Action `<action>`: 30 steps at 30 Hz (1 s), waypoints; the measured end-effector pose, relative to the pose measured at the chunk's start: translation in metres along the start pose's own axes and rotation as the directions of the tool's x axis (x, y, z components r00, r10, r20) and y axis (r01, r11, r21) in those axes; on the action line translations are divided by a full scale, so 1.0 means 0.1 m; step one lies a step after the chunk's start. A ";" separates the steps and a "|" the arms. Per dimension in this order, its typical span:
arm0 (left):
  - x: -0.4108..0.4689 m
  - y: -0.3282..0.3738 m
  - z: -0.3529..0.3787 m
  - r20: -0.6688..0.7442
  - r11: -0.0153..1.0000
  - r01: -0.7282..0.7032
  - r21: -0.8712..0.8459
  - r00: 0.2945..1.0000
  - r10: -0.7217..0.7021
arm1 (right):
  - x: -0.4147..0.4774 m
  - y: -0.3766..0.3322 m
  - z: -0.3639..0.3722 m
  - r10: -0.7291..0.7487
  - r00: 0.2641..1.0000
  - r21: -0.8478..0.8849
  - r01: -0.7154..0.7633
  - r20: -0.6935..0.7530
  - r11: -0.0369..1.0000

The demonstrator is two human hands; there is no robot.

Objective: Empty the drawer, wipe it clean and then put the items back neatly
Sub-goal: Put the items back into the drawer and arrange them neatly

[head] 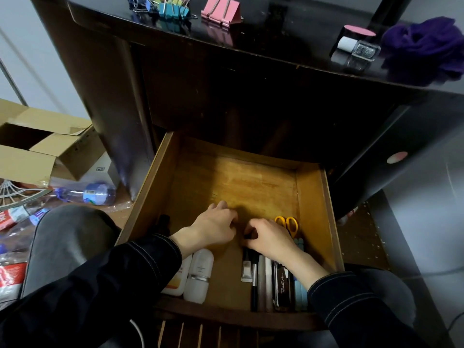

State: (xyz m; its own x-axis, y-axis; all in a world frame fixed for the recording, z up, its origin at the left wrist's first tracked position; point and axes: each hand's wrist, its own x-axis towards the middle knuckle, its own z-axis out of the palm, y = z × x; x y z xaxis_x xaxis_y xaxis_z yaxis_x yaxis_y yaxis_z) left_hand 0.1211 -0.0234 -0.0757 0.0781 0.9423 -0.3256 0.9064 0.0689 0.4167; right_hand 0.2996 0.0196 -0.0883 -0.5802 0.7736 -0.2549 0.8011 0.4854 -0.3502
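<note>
Drawer [311, 197] of bare wood, pulled well out of a dark desk [200, 84] and lying between the knees. Rear half of its floor open wood from wall to wall, shadowed under the desk's edge.

Left hand [213, 227] near the middle of the drawer, knuckles up, fingers curled down to the floor; cannot tell whether holding anything. Right hand [268, 237] just beside it, not quite touching, narrow, pinching a small dark thing [247, 236] between thumb and fingers.

Along the front right, packed side by side and parallel to the right wall: white tube [246, 271], black pen [254, 290], pale sticks [265, 280], dark case [282, 287] with script lettering, blue strips [301, 292]. Upper ends hidden under the right hand. Yellow-handled scissors [288, 223] just beyond that hand, near the right wall. At the front left, two white bottles [199, 275] lying touching, partly under the left sleeve. Strip of free floor between bottles and tube.

On the desk top, near its front edge: coloured binder clips [170, 7], pink clips [221, 10], clear glass bottle [359, 50], purple cloth [426, 46]. On the floor at left: open cardboard box [50, 151] and a plastic bottle [88, 193] on its side.
</note>
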 end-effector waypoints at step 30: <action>0.00 -0.02 0.00 -0.012 1.000 -0.006 -0.014 1.000 0.006 | -0.14 0.00 -0.02 -0.129 0.968 -0.052 0.143 0.216 0.988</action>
State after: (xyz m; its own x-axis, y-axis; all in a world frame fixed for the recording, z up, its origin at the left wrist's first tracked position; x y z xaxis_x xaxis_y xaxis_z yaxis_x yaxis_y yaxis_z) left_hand 0.1196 -0.0232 -0.0766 0.0789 0.9465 -0.3130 0.9000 0.0675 0.4307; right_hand 0.3076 0.0096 -0.0832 -0.6966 0.5979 -0.3967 0.7163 0.6117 -0.3358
